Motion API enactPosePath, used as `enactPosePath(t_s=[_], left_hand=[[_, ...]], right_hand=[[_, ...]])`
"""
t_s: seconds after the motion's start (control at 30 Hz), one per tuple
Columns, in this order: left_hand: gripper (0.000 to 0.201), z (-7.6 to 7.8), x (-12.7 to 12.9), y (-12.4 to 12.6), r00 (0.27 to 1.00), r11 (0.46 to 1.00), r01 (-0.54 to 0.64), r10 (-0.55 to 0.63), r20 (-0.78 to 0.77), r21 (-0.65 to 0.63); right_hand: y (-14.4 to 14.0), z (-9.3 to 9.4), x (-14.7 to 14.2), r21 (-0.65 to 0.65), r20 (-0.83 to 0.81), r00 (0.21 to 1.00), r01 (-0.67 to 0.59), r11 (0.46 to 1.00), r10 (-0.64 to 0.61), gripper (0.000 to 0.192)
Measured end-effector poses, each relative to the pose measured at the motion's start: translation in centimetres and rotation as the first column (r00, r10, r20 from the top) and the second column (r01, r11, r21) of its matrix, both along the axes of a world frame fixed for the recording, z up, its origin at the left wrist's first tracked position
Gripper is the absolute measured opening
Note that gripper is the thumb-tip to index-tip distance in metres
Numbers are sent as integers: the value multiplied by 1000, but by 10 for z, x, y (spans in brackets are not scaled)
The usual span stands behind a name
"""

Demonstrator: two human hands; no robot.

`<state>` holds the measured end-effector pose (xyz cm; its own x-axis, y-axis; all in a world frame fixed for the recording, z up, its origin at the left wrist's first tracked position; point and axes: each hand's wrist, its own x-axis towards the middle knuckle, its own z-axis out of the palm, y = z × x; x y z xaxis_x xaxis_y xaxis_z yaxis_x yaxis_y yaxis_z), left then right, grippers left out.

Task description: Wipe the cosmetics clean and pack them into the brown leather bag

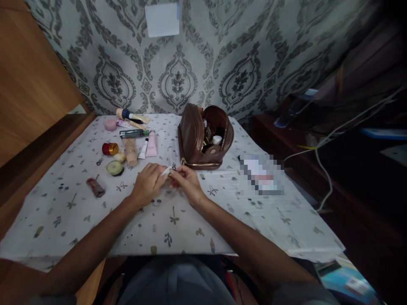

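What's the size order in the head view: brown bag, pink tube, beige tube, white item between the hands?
1. Brown bag
2. Beige tube, pink tube: too alike to rank
3. White item, judging its visible part

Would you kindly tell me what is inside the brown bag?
Inside the brown bag, a round white item shows beside indistinct items; the bag's bottom is covered from view.

Head-height view, forward and down
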<state>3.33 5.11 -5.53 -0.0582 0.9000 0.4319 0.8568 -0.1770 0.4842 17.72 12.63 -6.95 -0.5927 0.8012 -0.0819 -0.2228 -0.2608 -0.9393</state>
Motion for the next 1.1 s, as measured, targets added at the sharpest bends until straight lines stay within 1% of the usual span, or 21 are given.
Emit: enactPosePath(t_s=[0.03,0.07,0.1,0.13,0.17,0.2,0.27,0.33,0.4,0.43,0.47,0.5,0.53,0.6,0.63,0.77,0.93,1.0,1.1], left_hand=[[38,0,2,-1,993,1000,7,-5,-121,14],[36,1,3,-2,980,1000,-11,15,-199,23],[35,1,3,-2,971,999,-45,50,-233,27],[36,1,1,-1,970,996,-83,86,-229,23],[38,2,-1,0,975,993,-119,120,-188,12],[41,2,-4,1,981,987,-158,157,-115,0],[48,1,-11,3,967,972,-232,233,102,-25],[54,-3,-16,6,893,956,-280,292,344,-84],[58,-7,-19,8,781,945,-272,327,532,-182],[59,-9,-18,9,731,942,-253,337,593,-222],[59,-10,-17,9,700,942,-234,335,631,-240],[59,-10,-16,9,694,949,-220,315,647,-227],[59,-10,-14,9,708,959,-211,283,647,-188],[60,-6,-11,8,759,975,-194,219,614,-107],[61,-3,-10,7,778,978,-189,204,594,-89],[60,3,-4,2,811,978,-185,205,548,-92],[53,-6,2,-1,855,986,-158,164,491,-54],[53,-9,2,-1,889,985,-166,174,423,-57],[51,-9,1,0,934,981,-190,188,305,-21]], right_hand=[[0,1,0,-39,-15,1000,-12,999,11,48],[-1,1,1,-67,-29,999,-32,997,30,49],[-2,2,1,-82,-38,998,-53,995,50,49],[-3,3,1,-86,-46,997,-68,994,65,49],[-4,3,0,-85,-52,996,-78,993,74,49],[-5,3,0,-83,-59,995,-82,993,77,49],[-5,3,-1,-77,-80,995,-73,994,66,48],[-4,1,-1,-67,-109,993,-56,996,49,47],[-2,-2,-1,-48,-132,991,-42,998,35,46],[-2,-4,-1,-35,-135,990,-41,999,36,46],[-1,-5,-1,-21,-130,991,-45,999,42,46],[0,-7,-2,-4,-118,992,-53,999,52,46],[0,-9,-2,12,-101,993,-65,998,66,48],[-1,-11,-4,32,-63,992,-111,993,113,51],[-2,-12,-4,34,-47,989,-137,990,138,53],[-7,-11,-4,13,-17,973,-229,973,229,58],[-9,-3,0,-76,-48,952,-304,950,301,62],[-10,0,1,-99,-60,950,-311,945,306,63],[-11,2,1,-123,-71,949,-314,941,308,64]])
